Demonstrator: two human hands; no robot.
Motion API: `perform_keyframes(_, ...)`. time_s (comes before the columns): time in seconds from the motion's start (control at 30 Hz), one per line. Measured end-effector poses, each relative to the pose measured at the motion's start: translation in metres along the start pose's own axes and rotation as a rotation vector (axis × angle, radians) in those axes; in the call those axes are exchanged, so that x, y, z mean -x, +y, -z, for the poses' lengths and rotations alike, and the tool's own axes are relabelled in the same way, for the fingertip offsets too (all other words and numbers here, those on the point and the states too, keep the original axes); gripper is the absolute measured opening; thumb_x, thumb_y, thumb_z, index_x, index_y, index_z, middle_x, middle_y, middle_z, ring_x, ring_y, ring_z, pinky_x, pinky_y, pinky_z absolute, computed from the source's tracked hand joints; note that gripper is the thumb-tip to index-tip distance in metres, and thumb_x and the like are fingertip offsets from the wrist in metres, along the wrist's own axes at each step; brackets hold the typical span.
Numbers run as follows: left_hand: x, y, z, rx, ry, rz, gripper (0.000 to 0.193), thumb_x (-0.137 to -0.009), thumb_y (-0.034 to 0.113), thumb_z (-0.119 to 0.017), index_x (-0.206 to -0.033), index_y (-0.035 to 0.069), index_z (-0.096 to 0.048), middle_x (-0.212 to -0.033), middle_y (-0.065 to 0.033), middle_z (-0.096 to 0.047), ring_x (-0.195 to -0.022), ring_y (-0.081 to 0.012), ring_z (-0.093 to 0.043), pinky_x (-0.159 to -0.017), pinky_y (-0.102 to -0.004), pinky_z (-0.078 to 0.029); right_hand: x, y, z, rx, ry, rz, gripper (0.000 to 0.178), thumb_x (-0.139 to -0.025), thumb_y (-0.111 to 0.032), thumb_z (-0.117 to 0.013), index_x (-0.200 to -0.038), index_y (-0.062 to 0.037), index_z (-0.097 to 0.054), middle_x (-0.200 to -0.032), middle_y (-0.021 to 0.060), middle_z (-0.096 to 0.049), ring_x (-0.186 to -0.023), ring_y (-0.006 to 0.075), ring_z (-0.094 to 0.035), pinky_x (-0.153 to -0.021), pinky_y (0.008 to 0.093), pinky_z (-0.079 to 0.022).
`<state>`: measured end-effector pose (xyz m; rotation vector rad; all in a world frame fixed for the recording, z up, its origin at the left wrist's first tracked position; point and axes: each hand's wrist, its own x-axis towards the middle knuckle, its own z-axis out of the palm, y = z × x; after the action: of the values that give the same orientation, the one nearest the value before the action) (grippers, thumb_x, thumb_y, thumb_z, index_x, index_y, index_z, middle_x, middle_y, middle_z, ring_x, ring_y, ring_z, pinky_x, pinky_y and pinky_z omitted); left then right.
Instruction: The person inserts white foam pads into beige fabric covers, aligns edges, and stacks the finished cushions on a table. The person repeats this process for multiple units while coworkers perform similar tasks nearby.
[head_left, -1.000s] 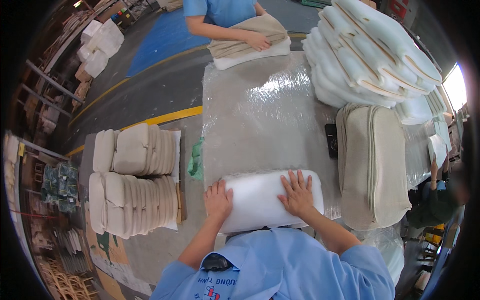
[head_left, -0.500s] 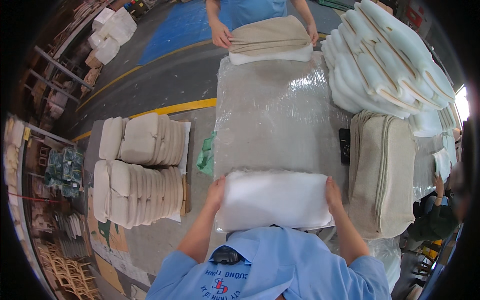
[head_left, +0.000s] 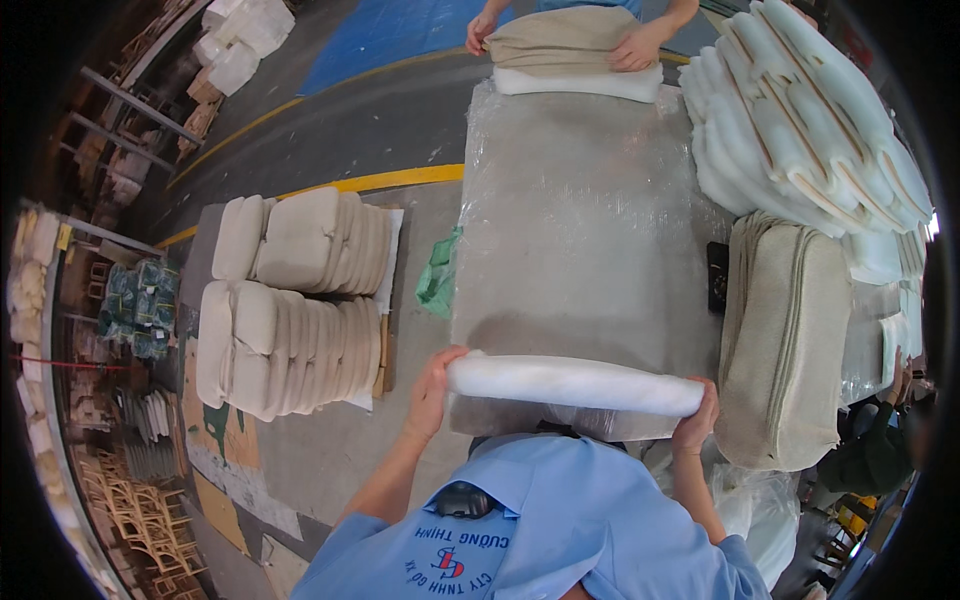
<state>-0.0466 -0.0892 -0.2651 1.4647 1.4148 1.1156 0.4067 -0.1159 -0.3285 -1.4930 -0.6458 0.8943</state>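
Note:
A white fluffy padding slab is held between my two hands, tilted so that mostly its long narrow edge shows. My left hand is closed on its left end, and my right hand grips its right end. Beneath it lies the near part of a table wrapped in clear plastic film. To the right of my right hand stands a stack of beige fabric covers. Across the table a co-worker's hands handle a beige cover fitted partly over another white pad.
White foam-padded pieces are piled high at the far right. A small black object lies by the covers. Stacked beige cushions stand left of the table, with a green plastic bag between. Another person is at the right edge.
The padding slab has turned from showing its broad face to standing nearly edge-on, still between both my hands. The co-worker's right-side hand has moved inward onto the beige cover. My view has shifted slightly.

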Motion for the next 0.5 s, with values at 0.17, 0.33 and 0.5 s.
perform_keyframes(0.17,-0.025,0.039,-0.002,-0.423,-0.193,-0.226,0.04,-0.107,0.038,-0.058,-0.12,0.003,-0.073,-0.122,-0.0165,-0.073,-0.116,-0.0334,-0.067,-0.102,-0.0402,-0.049,-0.001,-0.007,0.024,0.079,-0.147,-0.006,0.047,-0.111,-0.039,-0.044,-0.106,0.0001,-0.07,-0.103,0.0082,-0.068,-0.098,0.018,-0.059,-0.091,0.0308,-0.045)
perform_keyframes(0.33,-0.03,0.007,-0.011,-0.298,-0.206,-0.009,0.032,-0.102,0.033,-0.064,-0.1,0.004,-0.077,-0.099,-0.0157,-0.074,-0.094,-0.0382,-0.067,-0.085,-0.047,-0.052,-0.03,-0.087,0.007,0.518,-0.526,-0.009,0.04,-0.106,-0.036,-0.06,-0.116,0.0007,-0.072,-0.109,0.0114,-0.072,-0.1,0.023,-0.066,-0.089,0.0357,-0.051)
perform_keyframes(0.5,-0.039,0.009,-0.015,-0.348,-0.204,0.065,0.035,-0.102,0.034,-0.064,-0.089,0.003,-0.076,-0.086,-0.0173,-0.068,-0.086,-0.0392,-0.064,-0.078,-0.0486,-0.05,0.012,-0.173,-0.146,0.78,-1.146,0.463,0.057,-0.095,-0.048,-0.076,-0.126,-0.0013,-0.07,-0.117,0.0192,-0.072,-0.107,0.0376,-0.07,-0.093,0.0439,-0.056)
